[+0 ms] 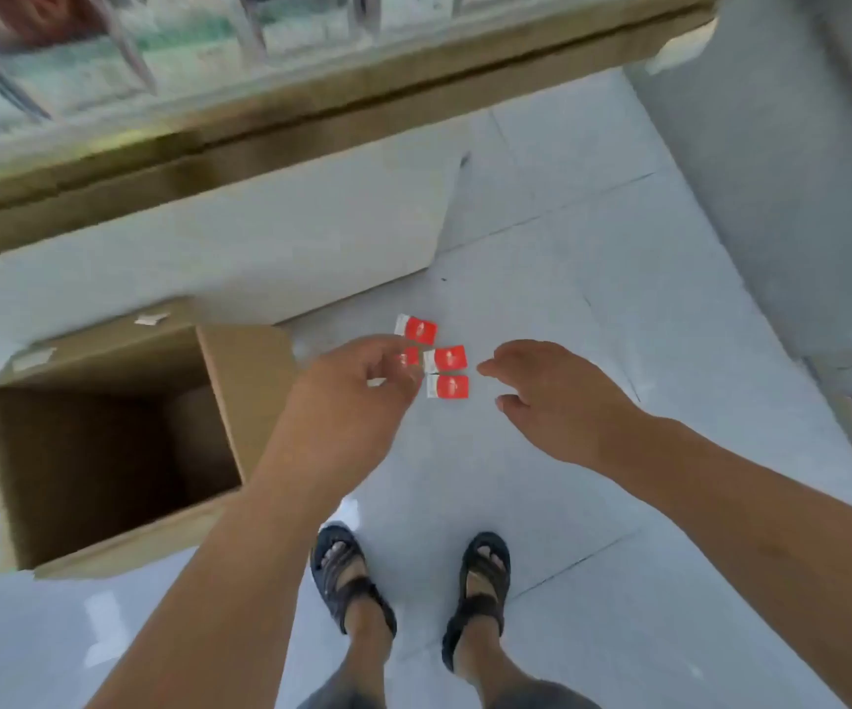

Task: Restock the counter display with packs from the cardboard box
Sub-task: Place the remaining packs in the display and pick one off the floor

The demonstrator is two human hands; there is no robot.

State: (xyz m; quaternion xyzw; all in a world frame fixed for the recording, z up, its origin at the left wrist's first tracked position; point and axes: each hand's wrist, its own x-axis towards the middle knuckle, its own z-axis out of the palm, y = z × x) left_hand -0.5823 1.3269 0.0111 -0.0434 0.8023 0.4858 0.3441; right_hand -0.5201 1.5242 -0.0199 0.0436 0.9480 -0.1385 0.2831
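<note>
Several small red-and-white packs (448,359) lie close together on the pale tiled floor ahead of my feet. An open brown cardboard box (239,381) stands on the floor to the left; its inside is dark and I see no contents. My left hand (357,391) hovers over the left side of the packs with loosely curled fingers and hides part of one pack (408,357). To the right of the packs is my right hand (556,396), its fingers relaxed and holding nothing. The glass counter display (209,69) runs across the top, blurred.
The counter's wooden edge (311,140) and white base (260,237) stand just behind the box and packs. A grey wall or cabinet (781,171) rises at the right. My sandalled feet (408,580) stand on bare tiles below the packs.
</note>
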